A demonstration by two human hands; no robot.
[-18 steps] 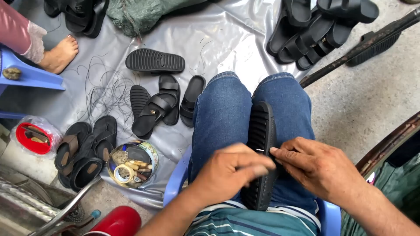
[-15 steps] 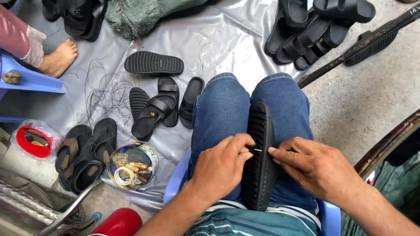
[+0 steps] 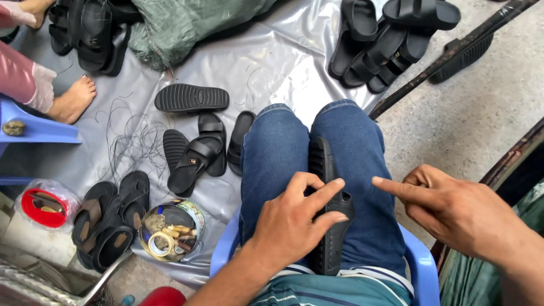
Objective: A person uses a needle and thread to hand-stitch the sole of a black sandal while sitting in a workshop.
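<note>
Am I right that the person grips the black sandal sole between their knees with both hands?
Not quite. In the head view only the left hand rests on the black sandal sole between the knees; the right hand is off it, forefinger pointing toward it.

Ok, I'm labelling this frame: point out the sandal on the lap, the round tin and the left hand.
Sandal (image 3: pixel 322 161), head view, ridged sole's upper part.
Round tin (image 3: pixel 195 214), head view, right rim.
Left hand (image 3: pixel 289 226), head view, back of hand.

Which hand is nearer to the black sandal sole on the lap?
Left. The left hand rests on the black sandal sole, fingers across it. The right hand is off to its right, index finger pointing toward it, not touching.
</note>
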